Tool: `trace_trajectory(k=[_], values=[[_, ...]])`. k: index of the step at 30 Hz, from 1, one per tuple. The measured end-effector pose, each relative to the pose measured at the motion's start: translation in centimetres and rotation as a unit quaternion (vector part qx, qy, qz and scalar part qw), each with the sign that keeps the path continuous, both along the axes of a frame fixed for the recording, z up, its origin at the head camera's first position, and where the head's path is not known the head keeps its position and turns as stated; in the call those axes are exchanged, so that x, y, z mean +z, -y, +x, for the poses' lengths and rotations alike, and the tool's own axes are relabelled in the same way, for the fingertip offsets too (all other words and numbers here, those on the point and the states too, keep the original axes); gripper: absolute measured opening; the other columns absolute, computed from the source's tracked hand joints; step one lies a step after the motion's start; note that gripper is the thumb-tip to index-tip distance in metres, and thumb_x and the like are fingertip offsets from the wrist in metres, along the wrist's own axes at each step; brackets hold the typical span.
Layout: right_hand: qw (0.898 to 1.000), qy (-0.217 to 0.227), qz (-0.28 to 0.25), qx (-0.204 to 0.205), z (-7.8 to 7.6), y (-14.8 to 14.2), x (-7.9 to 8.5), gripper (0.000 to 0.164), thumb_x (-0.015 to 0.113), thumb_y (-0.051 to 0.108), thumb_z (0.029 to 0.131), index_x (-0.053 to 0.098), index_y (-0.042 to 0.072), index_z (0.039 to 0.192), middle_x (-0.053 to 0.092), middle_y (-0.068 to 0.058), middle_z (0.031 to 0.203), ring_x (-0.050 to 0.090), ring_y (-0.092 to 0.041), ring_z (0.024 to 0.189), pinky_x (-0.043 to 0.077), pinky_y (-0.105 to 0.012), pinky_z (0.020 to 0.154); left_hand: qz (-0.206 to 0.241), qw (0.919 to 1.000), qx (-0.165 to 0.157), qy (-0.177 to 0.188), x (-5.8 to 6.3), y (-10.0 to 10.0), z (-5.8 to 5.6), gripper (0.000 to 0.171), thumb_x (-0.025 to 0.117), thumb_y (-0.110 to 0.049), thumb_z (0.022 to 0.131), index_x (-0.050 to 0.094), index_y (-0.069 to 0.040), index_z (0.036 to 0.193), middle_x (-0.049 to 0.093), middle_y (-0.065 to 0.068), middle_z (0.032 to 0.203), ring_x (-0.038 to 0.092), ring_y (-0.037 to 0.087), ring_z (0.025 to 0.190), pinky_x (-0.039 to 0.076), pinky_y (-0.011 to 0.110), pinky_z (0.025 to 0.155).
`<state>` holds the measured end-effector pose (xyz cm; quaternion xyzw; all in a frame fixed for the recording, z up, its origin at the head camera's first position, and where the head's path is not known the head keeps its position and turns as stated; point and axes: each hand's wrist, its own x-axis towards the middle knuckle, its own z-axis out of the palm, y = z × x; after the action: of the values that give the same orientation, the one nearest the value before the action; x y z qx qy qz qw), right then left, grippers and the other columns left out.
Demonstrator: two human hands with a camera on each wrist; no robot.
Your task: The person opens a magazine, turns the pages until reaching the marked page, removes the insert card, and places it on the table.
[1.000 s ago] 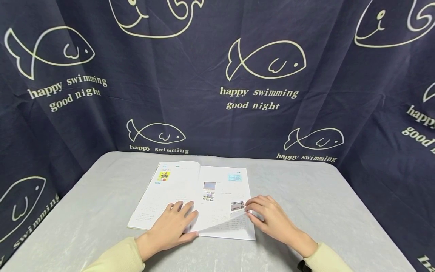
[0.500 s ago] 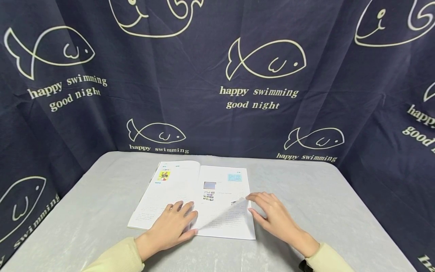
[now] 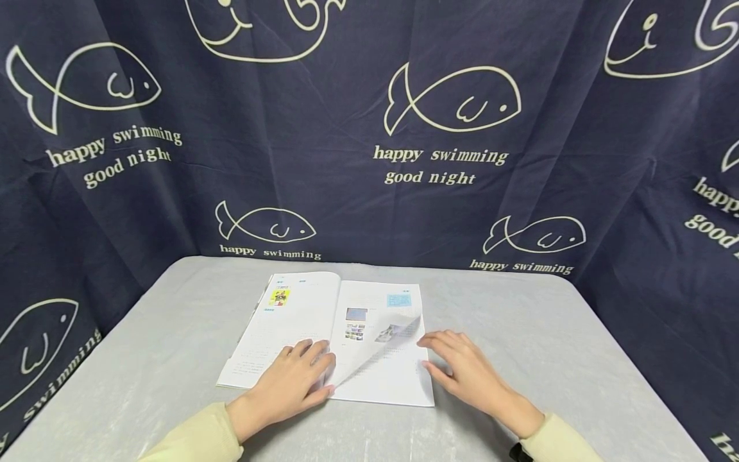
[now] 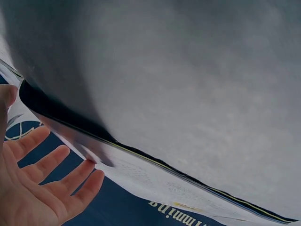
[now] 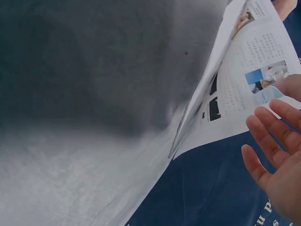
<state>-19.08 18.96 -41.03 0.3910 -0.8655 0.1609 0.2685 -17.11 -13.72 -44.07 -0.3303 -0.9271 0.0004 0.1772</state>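
An open book (image 3: 369,295) with printed text and small pictures lies on the table. My left hand (image 3: 288,378) rests across its lower middle near the spine, fingers spread and thumb by the bottom edge. On the right side a page (image 3: 398,327) curls up from its lower corner, showing the printed sheet beneath. My right hand (image 3: 470,375) is at the book's right edge, its fingers loosely bent just below the raised corner. In the right wrist view the right fingers (image 5: 275,136) are spread beside the printed page (image 5: 235,94), with nothing pinched between them.
The book lies on a grey table (image 3: 519,321) with rounded far corners. Behind and at both sides hangs a dark blue curtain (image 3: 346,192) printed with white fish and lettering. Pale yellow sleeves (image 3: 196,436) cover both forearms.
The right page's lower corner has lifted and curled farther up and away from me. My right fingertips rose with it, then came slightly back down, apart from the corner. The left hand has barely moved.
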Motion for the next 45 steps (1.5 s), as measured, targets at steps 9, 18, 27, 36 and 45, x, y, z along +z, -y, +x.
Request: trace_trajectory(k=[9,18,27,36,45], values=[[0.999,0.021,0.039,-0.010,0.2,0.1,-0.8,0.032,0.074,0.022,0.073,0.064,0.013,0.101,0.063,0.001,0.103,0.057,-0.012,0.094,0.044,-0.030,0.076,0.027,0.9996,0.007,-0.004,0.0,0.2,-0.1,0.057,0.057,-0.051,0.082,0.048,-0.017,0.126,0.050,0.006,0.127,0.050,0.025,0.111,0.046,0.042,0.081],[0.996,0.046,0.078,-0.003,0.5,0.0,-1.5,0.032,0.072,0.026,0.074,0.063,0.014,0.103,0.062,0.002,0.105,0.056,-0.012,0.096,0.044,-0.032,0.077,0.054,0.9982,0.018,0.019,0.3,0.1,0.0,0.071,0.061,-0.051,0.079,0.038,-0.017,0.136,0.046,0.004,0.131,0.049,0.020,0.113,0.047,0.039,0.082],[0.990,0.091,0.110,-0.001,0.9,0.1,-1.4,0.033,0.069,0.029,0.076,0.062,0.014,0.104,0.061,0.004,0.106,0.055,-0.012,0.097,0.043,-0.035,0.082,0.085,0.9963,-0.003,-0.012,0.6,0.0,-0.3,0.094,0.072,-0.048,0.068,0.027,-0.014,0.143,0.034,0.009,0.143,0.040,0.023,0.124,0.039,0.039,0.096],[0.987,0.098,0.126,0.019,1.0,0.1,-1.7,0.034,0.070,0.033,0.074,0.061,0.016,0.103,0.059,0.006,0.104,0.054,-0.011,0.096,0.042,-0.033,0.079,0.086,0.9946,-0.026,-0.052,0.4,0.0,-0.5,0.098,0.077,-0.045,0.063,0.029,-0.014,0.143,0.022,0.013,0.150,0.028,0.030,0.132,0.026,0.042,0.105],[0.984,0.115,0.138,0.018,1.1,0.0,-1.7,0.040,0.070,0.039,0.073,0.060,0.016,0.105,0.058,0.006,0.107,0.053,-0.012,0.097,0.041,-0.033,0.079,0.062,0.9958,-0.035,-0.058,0.1,0.2,-0.8,0.083,0.072,-0.044,0.067,0.039,-0.019,0.139,0.016,0.012,0.152,0.019,0.032,0.137,0.020,0.046,0.107]])
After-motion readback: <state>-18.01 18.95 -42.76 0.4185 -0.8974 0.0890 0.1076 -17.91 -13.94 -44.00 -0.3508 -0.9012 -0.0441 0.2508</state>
